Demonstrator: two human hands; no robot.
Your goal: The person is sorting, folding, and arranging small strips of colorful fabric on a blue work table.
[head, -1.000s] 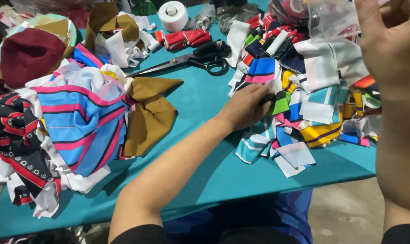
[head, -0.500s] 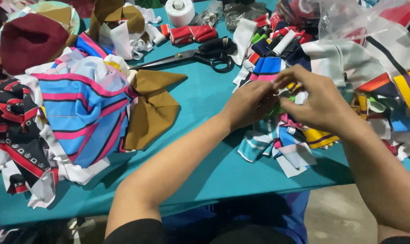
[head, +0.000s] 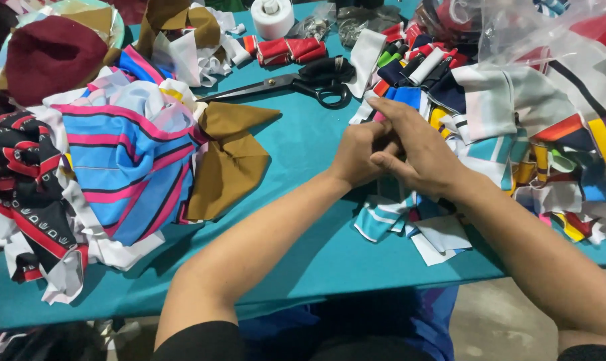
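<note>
**Hands joined over the scrap pile**

Left hand (head: 360,155) and right hand (head: 416,154) press together, grips clenched on a small fabric scrap (head: 381,115), mostly hidden, above the fabric pile (head: 517,134) on the teal tabletop (head: 303,154). Beyond lie black scissors (head: 303,81) and a white tape roll (head: 273,17).

teal-covered table (head: 303,261), grey concrete floor (head: 497,321) below, even indoor light.
</note>
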